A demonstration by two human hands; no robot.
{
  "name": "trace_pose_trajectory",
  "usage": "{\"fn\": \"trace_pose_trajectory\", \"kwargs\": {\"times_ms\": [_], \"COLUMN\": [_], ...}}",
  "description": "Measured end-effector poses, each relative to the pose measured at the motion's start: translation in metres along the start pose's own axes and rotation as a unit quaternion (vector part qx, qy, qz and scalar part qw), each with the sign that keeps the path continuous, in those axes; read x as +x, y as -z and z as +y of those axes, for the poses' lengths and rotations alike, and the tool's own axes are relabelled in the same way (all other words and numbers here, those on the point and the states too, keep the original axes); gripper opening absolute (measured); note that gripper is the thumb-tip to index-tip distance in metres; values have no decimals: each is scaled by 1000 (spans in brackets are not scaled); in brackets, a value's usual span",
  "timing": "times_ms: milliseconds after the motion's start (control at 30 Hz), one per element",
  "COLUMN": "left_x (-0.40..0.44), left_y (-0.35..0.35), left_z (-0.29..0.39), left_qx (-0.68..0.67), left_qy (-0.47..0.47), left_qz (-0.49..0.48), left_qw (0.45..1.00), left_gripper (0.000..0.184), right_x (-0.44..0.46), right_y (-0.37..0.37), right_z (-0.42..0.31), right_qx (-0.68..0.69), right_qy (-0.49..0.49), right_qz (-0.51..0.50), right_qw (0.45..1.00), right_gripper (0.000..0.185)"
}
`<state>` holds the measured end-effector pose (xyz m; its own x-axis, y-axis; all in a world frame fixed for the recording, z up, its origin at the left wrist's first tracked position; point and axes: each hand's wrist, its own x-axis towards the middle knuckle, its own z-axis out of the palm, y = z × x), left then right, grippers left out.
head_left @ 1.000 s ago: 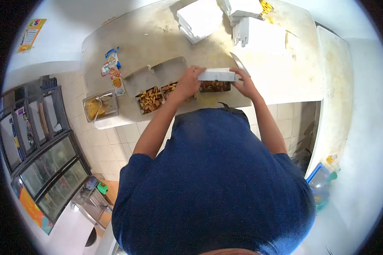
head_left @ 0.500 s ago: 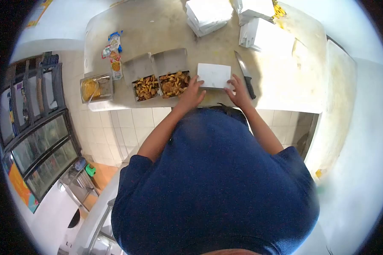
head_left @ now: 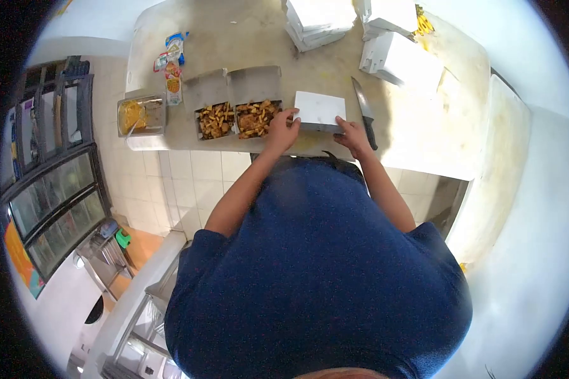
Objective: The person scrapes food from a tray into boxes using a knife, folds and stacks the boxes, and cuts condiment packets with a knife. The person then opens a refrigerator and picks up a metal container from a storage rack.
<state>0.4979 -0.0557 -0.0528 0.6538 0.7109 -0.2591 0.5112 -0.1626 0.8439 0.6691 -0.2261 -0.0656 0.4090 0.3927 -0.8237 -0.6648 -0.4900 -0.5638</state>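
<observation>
Both hands work apart from each other, at the near corners of a closed white carton (head_left: pixel 320 106) standing on the worktable (head_left: pixel 246 44) close to its front edge. From where I watch, the left hand (head_left: pixel 284 131) has its fingers bent against the carton's left near corner, and the right hand (head_left: pixel 353 137) touches the right near corner, with its thumb up by the lid and its other fingers lower down. I cannot tell how firmly either one grips. Just right of the carton I see a knife (head_left: pixel 363 112) lying flat, blade pointing away from the person, black handle near the right hand but clear of it. Left of the left hand sit two open cartons side by side, lids raised at the back: the nearer one (head_left: pixel 254 81) and the farther one (head_left: pixel 205 90), each filled with fries and browned pieces of food. Farther left I make out a rectangular tub (head_left: pixel 155 112) holding yellow food and a slim utensil, with a blue-and-white packet (head_left: pixel 177 45) and a red-and-white packet (head_left: pixel 173 88) near it. Across the table, one stack of white cartons (head_left: pixel 319 22) stands left of another stack (head_left: pixel 392 55).
</observation>
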Motion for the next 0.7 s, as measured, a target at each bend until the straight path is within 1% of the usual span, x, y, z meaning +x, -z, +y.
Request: {"fn": "trace_pose_trajectory", "kwargs": {"times_ms": [33, 67, 133, 233, 267, 333, 367, 467, 533, 633, 700], "left_x": [0, 0, 2, -2, -4, -6, -6, -1, 1, 1, 2], "left_y": [1, 2, 1, 4, 5, 2, 0, -11, -20, -25, -28], "left_z": [1, 3, -4, 0, 4, 0, -2, -10, -22, -28, -24], "left_qx": [4, 8, 28, 37, 38, 69, 86, 84, 42, -14, -46], "left_qy": [-14, -28, -22, 3, 15, 1, -7, 19, 12, 20, 37], "left_qz": [7, 15, 8, -22, -36, -36, -37, -24, 6, 31, 50], "left_qw": [1000, 999, 999, 999, 999, 997, 996, 996, 999, 999, 997], "left_gripper": [29, 28, 28, 31, 32, 35, 36, 41, 42, 44, 44], "right_x": [0, -1, 2, 2, 3, 5, 7, 8, 12, 21, 13], "right_y": [1, 2, 4, -1, -1, -1, -1, -2, 2, 8, 5], "right_z": [-2, -2, 1, 11, 11, 11, 11, 11, 14, 19, 18], "right_qx": [-7, -73, -204, -142, -158, -190, -183, -140, -85, 26, 9], "right_qy": [-2, 4, 18, 43, 44, 47, 39, 8, -14, -41, 9], "right_qz": [1, 9, 26, 31, 26, 15, 14, 9, 3, -65, -33], "right_qw": [1000, 997, 979, 988, 986, 980, 982, 990, 996, 997, 999], "right_gripper": [58, 57, 56, 56, 56, 56, 56, 56, 58, 61, 59]}}
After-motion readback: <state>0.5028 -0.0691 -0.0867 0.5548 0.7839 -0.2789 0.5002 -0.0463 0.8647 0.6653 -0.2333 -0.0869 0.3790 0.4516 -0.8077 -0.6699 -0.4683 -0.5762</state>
